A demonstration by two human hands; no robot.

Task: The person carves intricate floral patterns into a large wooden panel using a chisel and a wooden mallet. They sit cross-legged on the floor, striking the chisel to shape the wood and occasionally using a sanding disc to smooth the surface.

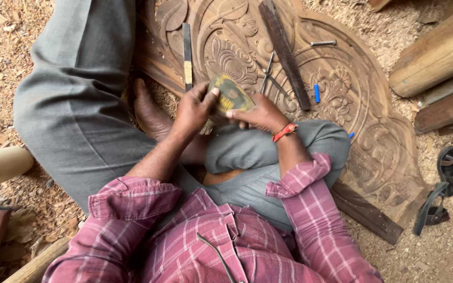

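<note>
One carved wooden panel [373,136] lies flat on the sawdust-covered floor [6,63], partly under the seated person's knee. On the panel rest a long dark wooden bar [285,55], a flat chisel [187,52] and a blue pen [316,93]. Both hands, left [195,109] and right [260,114], are closed around a small yellow-green packet [230,94], held above the lap at the panel's near edge.

Daylight falls on a dirt floor [446,251] strewn with wood shavings [6,68]. A large carved wooden panel [378,157] lies flat on it, with timber logs [436,52] stacked at the upper right. A pair of sandals [441,194] sits just beside the panel's right edge.
</note>
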